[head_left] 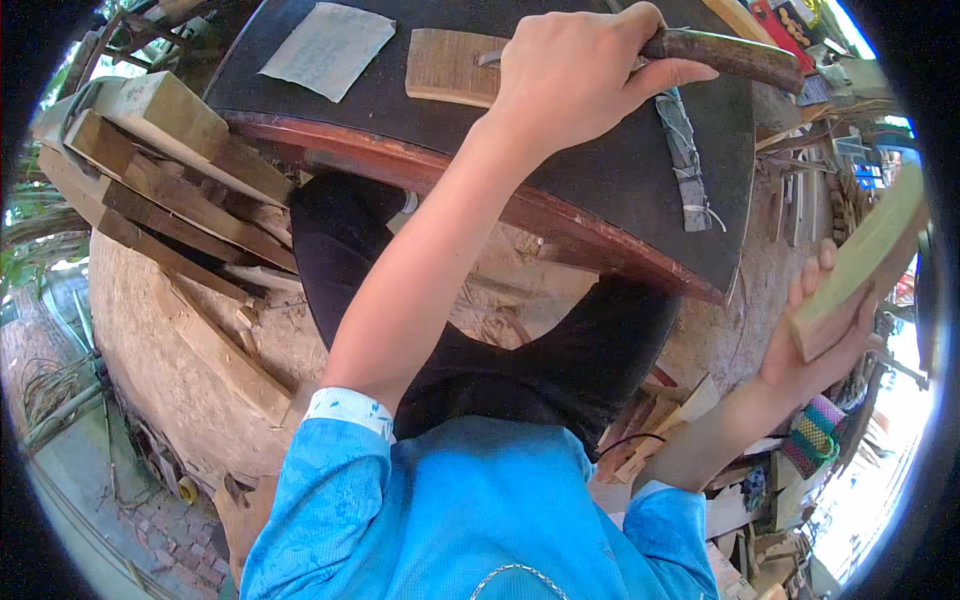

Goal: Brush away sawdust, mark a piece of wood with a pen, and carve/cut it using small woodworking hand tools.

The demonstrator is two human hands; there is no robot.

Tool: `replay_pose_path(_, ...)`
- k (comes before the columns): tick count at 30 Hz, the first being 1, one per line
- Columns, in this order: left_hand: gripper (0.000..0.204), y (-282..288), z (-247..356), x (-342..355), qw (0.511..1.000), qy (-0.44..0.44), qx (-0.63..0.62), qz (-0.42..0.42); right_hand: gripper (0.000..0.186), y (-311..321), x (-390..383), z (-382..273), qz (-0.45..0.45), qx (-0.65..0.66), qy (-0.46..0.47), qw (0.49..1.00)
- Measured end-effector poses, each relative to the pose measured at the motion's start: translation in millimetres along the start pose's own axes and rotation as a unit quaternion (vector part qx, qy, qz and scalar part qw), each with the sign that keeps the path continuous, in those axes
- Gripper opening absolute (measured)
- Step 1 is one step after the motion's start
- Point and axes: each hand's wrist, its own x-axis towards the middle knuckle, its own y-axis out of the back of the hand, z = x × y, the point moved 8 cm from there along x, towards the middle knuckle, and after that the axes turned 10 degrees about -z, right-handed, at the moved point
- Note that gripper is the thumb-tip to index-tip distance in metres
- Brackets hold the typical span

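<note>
My left hand (575, 70) is closed over the black tabletop (590, 190). A dark brown, slightly curved wooden tool handle (730, 55) comes out between its thumb and forefinger; the rest of that tool is mostly hidden. Left of the knuckles, a small metal tip shows against a flat brown wooden block (450, 68) on the table. Out to the right, away from the table, my right hand (805, 320) grips a long pale piece of wood (865, 260), tilted upward. Motion slightly blurs that hand.
A worn grey sheet (330, 50) and a narrow grey wrapped strip (685, 160) lie on the table. Thick timber beams (180, 140) stand at the left. Wood scraps (680, 420) and a woven multicoloured basket (815, 435) are at lower right. A red-brown edge (400, 155) borders the table.
</note>
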Motion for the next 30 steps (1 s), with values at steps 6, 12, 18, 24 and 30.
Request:
replay_pose_path(6, 0.049, -2, -16, -4, 0.999, 0.032, 0.014, -0.033, 0.055, -42, -24, 71, 0.073, -0.126, -0.168, 0.975)
replay_pose_path(12, 0.057, -24, 1, -10, 0.991, -0.097, 0.092, 0.030, 0.056, -7, -27, 55, 0.073, -0.088, -0.095, 0.989)
replay_pose_path(18, 0.054, -25, 2, -9, 0.990, -0.107, 0.087, 0.015, 0.052, 4, -37, 67, 0.120, -0.073, -0.142, 0.980)
replay_pose_path(24, 0.054, -27, 2, -9, 0.992, -0.098, 0.080, 0.016, 0.055, -6, -32, 71, 0.085, -0.080, -0.123, 0.986)
replay_pose_path(30, 0.054, -21, -1, -3, 0.992, -0.081, 0.063, 0.067, 0.055, -9, -33, 20, 0.242, -0.156, -0.093, 0.953)
